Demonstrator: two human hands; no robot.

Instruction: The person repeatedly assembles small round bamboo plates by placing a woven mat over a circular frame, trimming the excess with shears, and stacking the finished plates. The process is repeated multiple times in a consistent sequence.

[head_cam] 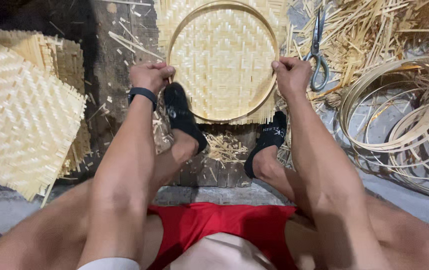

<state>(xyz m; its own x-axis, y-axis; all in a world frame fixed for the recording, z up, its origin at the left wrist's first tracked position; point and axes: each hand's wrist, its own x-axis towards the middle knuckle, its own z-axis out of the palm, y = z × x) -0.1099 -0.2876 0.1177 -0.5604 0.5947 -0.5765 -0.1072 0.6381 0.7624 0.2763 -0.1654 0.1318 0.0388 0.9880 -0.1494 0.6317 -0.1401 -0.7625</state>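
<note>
A round woven bamboo tray [223, 60] lies on the floor in front of me, ringed by a thin bamboo hoop [184, 25]. My left hand [149, 76] is closed on the hoop at its left edge; a dark band sits on that wrist. My right hand [291, 75] grips the hoop at its right edge. Both my feet in black socks press on the tray's near rim: the left foot [182, 115] and the right foot [269, 142]. Loose strip ends stick out from under the hoop.
Flat woven bamboo mats [22, 110] are stacked at the left. Scissors [317, 50] lie right of the tray among loose bamboo strips [374, 30]. Several coiled bamboo hoops [404, 115] lie at the right. Wooden boards [109, 55] form the floor.
</note>
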